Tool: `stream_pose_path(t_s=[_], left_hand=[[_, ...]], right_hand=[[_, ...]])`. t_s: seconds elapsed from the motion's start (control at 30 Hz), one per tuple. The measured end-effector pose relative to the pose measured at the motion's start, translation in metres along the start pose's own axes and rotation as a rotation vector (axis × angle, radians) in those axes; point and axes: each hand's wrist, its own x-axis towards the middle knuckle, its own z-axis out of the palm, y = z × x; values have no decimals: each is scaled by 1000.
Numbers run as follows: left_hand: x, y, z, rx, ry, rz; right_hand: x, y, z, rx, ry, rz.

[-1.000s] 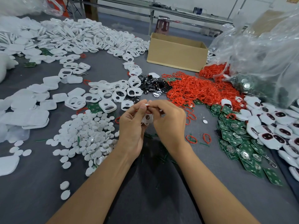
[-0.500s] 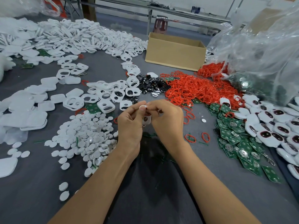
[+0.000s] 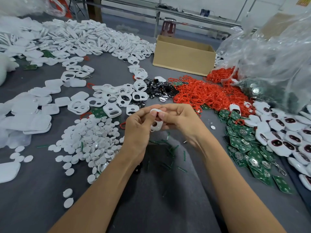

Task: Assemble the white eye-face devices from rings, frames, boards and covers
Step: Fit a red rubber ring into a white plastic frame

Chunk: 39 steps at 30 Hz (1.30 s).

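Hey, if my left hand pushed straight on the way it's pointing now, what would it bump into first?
Probably the right hand, whose fingers share its grip on the white two-hole plastic frame; the left hand points straight at them.

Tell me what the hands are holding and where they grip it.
Both the left hand and right hand pinch one white frame by its upper edge.

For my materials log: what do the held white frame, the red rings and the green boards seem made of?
The white frame: looks like rigid moulded plastic, smooth, faintly glossy, clean cut-outs. The red rings: probably thin rubber or silicone; they lie bent and tangled. The green boards: seemingly circuit board, green coating, shiny metal discs.
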Motion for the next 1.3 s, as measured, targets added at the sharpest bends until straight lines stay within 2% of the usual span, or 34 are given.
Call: stream_pose_path(t_s=[0.23, 0.43, 0.63, 0.77, 0.87, 1.03, 1.13, 1.3], left_hand=[[0, 0, 2, 1, 85, -10], [1, 1, 3, -87, 14, -25], [1, -3, 2, -49, 37, -2], [5, 0, 0, -243, 59, -55], [6, 4, -2, -389, 51, -116], [5, 5, -4, -265, -17, -135], [5, 3, 0, -230, -50, -131], [3, 0, 0, -234, -70, -154]], right_hand=[[1, 0, 13, -221, 103, -61], [3, 1, 14, -120, 82, -83], [7, 9, 19, -251, 199, -119], [6, 7, 15, -140, 122, -165], [4, 1, 1, -182, -5, -231], [-2, -8, -10, -208, -164, -271], [-1, -6, -9, -210, -188, -263], [-1, -6, -11, -47, -155, -217]])
